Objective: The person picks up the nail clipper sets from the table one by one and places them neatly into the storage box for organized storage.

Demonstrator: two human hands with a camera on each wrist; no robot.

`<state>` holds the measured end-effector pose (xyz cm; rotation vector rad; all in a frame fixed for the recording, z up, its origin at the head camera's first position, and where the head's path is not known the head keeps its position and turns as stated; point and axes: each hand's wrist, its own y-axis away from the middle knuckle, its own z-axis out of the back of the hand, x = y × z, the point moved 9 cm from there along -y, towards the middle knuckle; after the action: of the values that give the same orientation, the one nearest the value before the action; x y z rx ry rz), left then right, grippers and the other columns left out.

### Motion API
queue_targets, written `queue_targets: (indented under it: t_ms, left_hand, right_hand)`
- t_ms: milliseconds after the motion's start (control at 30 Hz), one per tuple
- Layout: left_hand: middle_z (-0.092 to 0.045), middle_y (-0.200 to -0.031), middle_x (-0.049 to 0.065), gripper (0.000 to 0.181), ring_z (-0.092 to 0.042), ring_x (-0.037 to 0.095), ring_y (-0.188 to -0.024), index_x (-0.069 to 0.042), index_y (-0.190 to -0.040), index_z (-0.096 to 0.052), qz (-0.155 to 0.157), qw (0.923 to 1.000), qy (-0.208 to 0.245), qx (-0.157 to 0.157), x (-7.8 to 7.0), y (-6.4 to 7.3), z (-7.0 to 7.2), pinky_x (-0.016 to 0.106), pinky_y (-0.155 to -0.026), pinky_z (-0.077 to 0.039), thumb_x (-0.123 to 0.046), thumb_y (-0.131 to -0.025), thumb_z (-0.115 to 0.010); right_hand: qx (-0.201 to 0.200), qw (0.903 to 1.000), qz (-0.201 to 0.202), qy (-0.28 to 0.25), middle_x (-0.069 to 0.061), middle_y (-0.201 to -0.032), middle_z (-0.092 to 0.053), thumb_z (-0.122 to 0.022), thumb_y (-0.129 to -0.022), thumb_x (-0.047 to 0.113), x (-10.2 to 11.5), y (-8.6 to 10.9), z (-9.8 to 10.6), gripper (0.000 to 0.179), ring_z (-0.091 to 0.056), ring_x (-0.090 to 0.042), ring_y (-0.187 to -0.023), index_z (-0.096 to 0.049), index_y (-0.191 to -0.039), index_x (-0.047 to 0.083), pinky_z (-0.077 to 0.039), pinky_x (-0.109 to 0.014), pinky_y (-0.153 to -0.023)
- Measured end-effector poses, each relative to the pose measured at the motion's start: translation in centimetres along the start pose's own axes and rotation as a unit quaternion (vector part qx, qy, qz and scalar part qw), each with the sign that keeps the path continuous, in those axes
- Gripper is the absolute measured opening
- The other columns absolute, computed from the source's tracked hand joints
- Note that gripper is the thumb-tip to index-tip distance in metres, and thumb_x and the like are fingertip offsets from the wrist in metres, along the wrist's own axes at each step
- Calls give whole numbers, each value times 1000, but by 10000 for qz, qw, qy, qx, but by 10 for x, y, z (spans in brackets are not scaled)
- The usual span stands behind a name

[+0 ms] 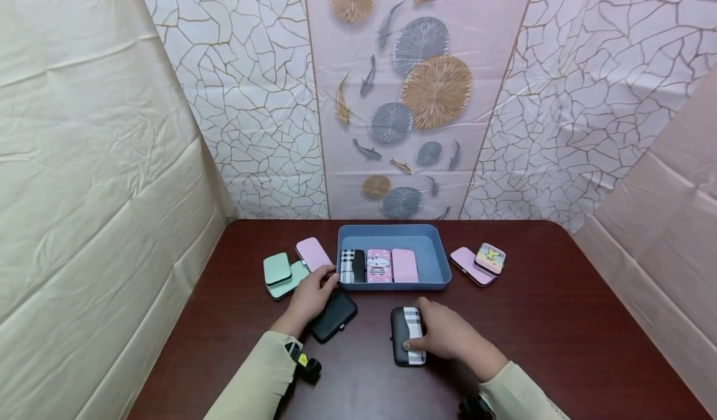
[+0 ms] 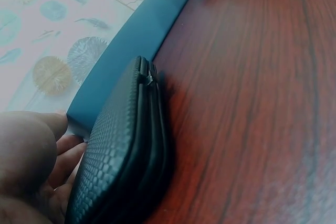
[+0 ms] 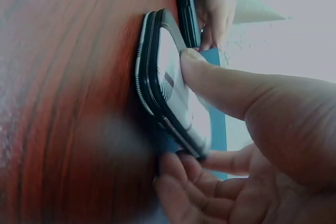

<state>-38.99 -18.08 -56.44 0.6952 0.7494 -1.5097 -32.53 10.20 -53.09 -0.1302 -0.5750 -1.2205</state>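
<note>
My right hand (image 1: pixel 445 331) pinches a black-and-white plaid clasp case (image 1: pixel 400 336) in front of the tray. In the right wrist view the thumb lies on top of this plaid case (image 3: pixel 173 72), its fingers curled at the far edge. The left hand (image 1: pixel 310 295) reaches to the front left corner of a blue tray (image 1: pixel 392 286), fingertips at the corner. Below that hand lies a black clasp case (image 1: pixel 336 315); the left wrist view shows its woven texture (image 2: pixel 113 145). Inside the tray stand a plaid case (image 1: pixel 351 266), a pink patterned case (image 1: pixel 379 266) and a plain pink case (image 1: pixel 405 266) in a row.
Left of the tray lie two mint cases, one (image 1: pixel 277 269) partly over the other (image 1: pixel 288 285), and a lilac case (image 1: pixel 313 254). At right a yellow patterned square case (image 1: pixel 490 259) rests on a pink case (image 1: pixel 470 267). A curtain wall stands behind the brown table (image 1: pixel 532 345).
</note>
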Motion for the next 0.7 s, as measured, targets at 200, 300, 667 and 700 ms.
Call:
queue_targets:
  t_ms: [200, 300, 667, 700]
  left_hand:
    - [-78, -125, 6, 39, -76, 24, -112, -12, -150, -66, -25, 10000, -5, 13, -1, -1, 0, 54, -106, -54, -30, -116, -60]
    - [-78, -125, 6, 39, -76, 24, -113, -12, -150, -66, -22, 10000, 31, 18, -1, -1, 0, 54, -107, -53, -30, -116, -61]
    - [-77, -127, 5, 40, -76, 23, -113, -13, -151, -66, 39, 10000, 47, 68, 2, -1, -1, 54, -106, -54, -32, -116, -60]
    - [-77, -127, 5, 40, -76, 22, -113, -13, -151, -66, 27, 10000, 48, 74, 2, -1, -1, 54, -106, -54, -32, -116, -60]
  right_hand:
    - [-274, 9947, 500, -850, 1, -87, -63, -93, -91, 20, 2, 5, 11, 46, -59, -15, -73, -60, -122, 12, -51, -36, -66]
    - [-160, 9864, 805, -1422, -1, -86, -62, -85, -98, 15, 1, 4, 19, 35, -59, -17, -68, -60, -123, 10, -52, -34, -61]
    - [-819, 9759, 408, -1983, -8, -88, -71, -75, -106, 12, -37, -29, 83, 40, -58, -20, -74, -58, -138, -3, -47, -35, -63]
    - [-878, 9765, 271, -1950, -9, -90, -70, -74, -106, 14, -42, -33, 88, 41, -59, -21, -76, -57, -140, -3, -47, -35, -65]
